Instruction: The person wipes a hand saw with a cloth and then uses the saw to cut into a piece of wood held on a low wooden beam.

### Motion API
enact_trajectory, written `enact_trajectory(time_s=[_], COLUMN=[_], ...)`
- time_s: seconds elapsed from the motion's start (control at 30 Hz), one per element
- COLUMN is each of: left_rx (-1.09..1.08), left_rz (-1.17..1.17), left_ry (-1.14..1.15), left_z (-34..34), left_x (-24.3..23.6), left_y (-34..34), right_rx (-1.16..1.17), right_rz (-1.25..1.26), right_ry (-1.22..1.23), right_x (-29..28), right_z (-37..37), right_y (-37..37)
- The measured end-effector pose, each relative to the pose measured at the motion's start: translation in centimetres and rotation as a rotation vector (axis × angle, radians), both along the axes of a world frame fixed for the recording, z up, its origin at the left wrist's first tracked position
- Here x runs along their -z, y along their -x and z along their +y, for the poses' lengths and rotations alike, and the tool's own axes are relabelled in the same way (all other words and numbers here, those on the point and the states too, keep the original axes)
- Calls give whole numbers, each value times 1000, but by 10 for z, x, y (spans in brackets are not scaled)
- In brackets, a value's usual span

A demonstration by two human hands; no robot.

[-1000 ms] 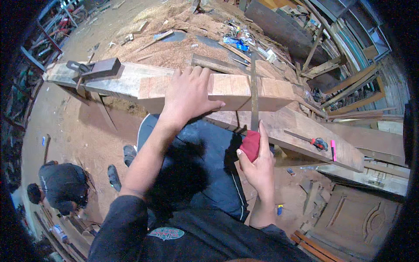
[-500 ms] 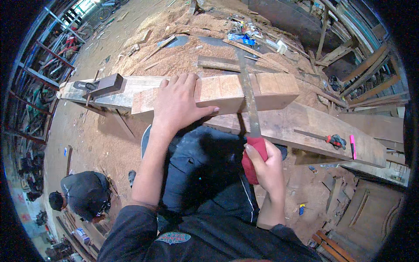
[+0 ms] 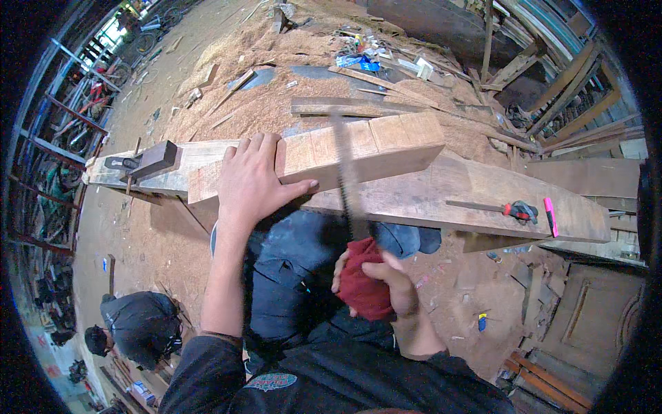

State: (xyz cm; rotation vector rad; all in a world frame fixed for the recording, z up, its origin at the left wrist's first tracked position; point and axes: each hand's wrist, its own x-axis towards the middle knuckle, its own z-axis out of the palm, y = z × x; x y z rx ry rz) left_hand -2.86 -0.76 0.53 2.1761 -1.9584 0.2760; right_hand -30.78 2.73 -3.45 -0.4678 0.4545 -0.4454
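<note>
My left hand (image 3: pixel 252 183) is closed over a pale wooden block (image 3: pixel 396 152) lying along a long weathered plank (image 3: pixel 510 196), thumb against its front face. My right hand (image 3: pixel 403 290) grips a handsaw's handle wrapped in red cloth (image 3: pixel 362 286). The motion-blurred blade (image 3: pixel 348 183) crosses the block to the right of my left hand. A dark wooden hand plane (image 3: pixel 155 159) rests on the plank's left part. On the right part lie a metal tool with a red-and-black handle (image 3: pixel 517 212) and a pink marker (image 3: pixel 550 217).
A person in dark clothes (image 3: pixel 141 328) bends down at lower left. Beyond the plank are sawdust heaps (image 3: pixel 214 96), offcuts and a blue packet (image 3: pixel 358 62). A carved wooden panel (image 3: pixel 586 310) lies at lower right. Racks and bicycles line the far left; boards lean at upper right.
The saw and my right hand have moved down toward my body, the handle now lower and further left in view. My left hand remains on the block. The view has shifted slightly.
</note>
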Motion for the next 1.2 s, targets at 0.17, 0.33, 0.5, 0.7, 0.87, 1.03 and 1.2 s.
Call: enact_trajectory(time_s=[0.17,0.33,0.5,0.7,0.87,1.03,1.2], left_rx=[9,16,40,36,19,51,114], left_rz=[42,39,65,91,136,131,207], left_ry=[-28,13,99,62,20,52,142], left_z=[0,1,6,7,6,7,8], left_x=[-4,-3,8,3,4,9,11], left_y=[0,1,-9,-10,-7,-11,-20], right_rx=[676,620,582,812,547,659,858], right_rz=[116,152,297,303,465,504,552], right_ry=[410,306,465,643,601,531,664], right_x=[-27,-23,-38,-10,62,44,30], right_z=[3,4,12,15,52,57,9], right_y=[9,-10,0,-10,-19,-23,3])
